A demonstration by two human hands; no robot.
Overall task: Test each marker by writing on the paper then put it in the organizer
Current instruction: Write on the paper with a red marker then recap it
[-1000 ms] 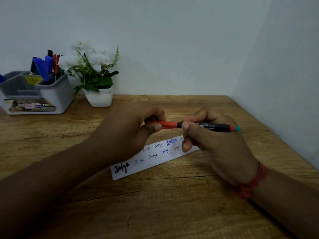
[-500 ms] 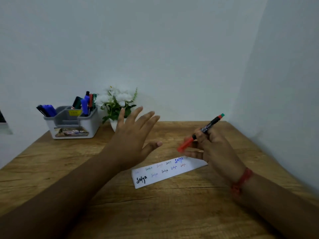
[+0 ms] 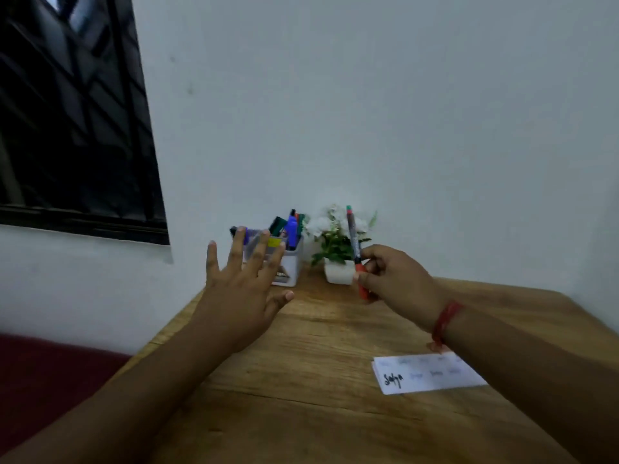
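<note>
My right hand (image 3: 393, 279) holds a capped marker (image 3: 354, 249) with a red cap, black barrel and green end, standing nearly upright in front of the plant. My left hand (image 3: 241, 289) is raised above the table with its fingers spread and nothing in it, partly covering the grey organizer (image 3: 290, 267) at the back by the wall. Several markers (image 3: 290, 229) stand in the organizer. The strip of white paper (image 3: 425, 375) with handwritten words lies on the table at the lower right, partly under my right forearm.
A small white pot with white flowers (image 3: 338, 249) stands right of the organizer against the wall. The wooden table (image 3: 308, 380) ends at its left edge, with a dark red surface (image 3: 47, 380) below. A dark window (image 3: 73, 112) fills the upper left.
My left hand let go of the marker and opened. My right hand swung the marker from level to nearly upright and carried it toward the organizer. The view turned left and up.
</note>
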